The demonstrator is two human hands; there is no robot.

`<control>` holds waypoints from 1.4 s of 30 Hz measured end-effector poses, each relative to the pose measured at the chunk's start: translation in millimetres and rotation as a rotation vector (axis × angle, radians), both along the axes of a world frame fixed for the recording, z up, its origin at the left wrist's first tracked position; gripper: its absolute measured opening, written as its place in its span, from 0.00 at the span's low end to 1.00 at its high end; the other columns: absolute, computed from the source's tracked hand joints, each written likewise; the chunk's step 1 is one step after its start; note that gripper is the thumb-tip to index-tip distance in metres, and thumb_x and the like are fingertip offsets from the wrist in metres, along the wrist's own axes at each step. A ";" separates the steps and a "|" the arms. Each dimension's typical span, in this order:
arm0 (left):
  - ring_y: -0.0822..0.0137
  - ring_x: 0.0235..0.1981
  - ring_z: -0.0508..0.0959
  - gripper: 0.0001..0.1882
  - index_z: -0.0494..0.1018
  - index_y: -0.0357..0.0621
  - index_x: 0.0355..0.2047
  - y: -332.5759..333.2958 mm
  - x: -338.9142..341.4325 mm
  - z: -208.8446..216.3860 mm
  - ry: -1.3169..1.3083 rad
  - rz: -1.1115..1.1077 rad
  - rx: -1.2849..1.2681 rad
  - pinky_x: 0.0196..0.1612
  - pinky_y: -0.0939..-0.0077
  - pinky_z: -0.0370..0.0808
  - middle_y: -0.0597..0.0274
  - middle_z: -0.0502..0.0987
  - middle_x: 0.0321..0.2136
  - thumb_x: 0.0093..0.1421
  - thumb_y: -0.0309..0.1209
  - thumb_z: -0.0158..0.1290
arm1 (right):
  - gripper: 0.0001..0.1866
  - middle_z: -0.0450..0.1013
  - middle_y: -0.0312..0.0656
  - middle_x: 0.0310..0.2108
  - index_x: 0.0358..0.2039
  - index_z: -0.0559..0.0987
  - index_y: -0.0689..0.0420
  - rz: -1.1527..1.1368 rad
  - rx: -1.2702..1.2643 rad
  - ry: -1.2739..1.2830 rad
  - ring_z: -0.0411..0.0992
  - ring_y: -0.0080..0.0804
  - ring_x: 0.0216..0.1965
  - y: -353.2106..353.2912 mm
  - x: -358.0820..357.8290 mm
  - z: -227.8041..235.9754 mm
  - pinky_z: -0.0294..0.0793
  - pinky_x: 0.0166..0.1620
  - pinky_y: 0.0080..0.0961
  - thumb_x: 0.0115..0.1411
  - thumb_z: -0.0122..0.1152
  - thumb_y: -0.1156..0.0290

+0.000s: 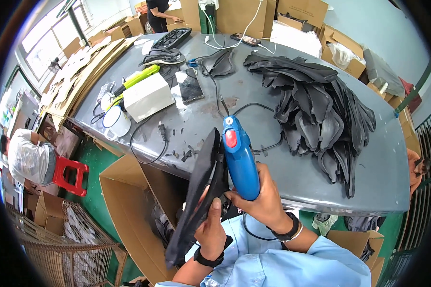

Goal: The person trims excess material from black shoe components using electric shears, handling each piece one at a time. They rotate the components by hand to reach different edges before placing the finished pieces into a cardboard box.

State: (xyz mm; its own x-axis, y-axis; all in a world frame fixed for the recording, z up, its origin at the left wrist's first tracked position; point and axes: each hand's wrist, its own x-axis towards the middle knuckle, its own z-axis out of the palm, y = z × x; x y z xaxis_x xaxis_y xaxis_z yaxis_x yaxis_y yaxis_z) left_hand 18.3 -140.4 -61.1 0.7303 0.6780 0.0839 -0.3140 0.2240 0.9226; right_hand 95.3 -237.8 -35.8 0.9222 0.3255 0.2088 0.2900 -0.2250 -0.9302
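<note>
Blue plastic encases one corded handheld tool (243, 167), clasped in the right hand (262, 202) over the near edge of the counter (388, 158). Just left of it, the left hand (210, 237) pinches one black fabric piece (191, 205). The counter holds one heap of black pieces (316, 112) at right, one white box (148, 99) and one mug (117, 124) at left, and two phones (190, 88).

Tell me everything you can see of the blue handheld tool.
The blue handheld tool has a smooth, rounded, plastic-looking body, with a red button near its front end and a slim tip beyond. The right hand grips its rear part. It is held over the near edge of the table, tip pointing toward the far side. The black piece in the left hand is close on its left; whether they touch is unclear.
</note>
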 end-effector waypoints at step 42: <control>0.60 0.48 0.74 0.20 0.63 0.36 0.53 -4.7 -1.8 -17.1 -0.161 0.007 -0.453 0.52 0.63 0.74 0.53 0.71 0.50 0.62 0.30 0.51 | 0.21 0.73 0.42 0.28 0.40 0.67 0.62 -0.082 0.213 0.195 0.72 0.26 0.28 17.1 15.8 -6.9 0.72 0.35 0.26 0.46 0.64 0.75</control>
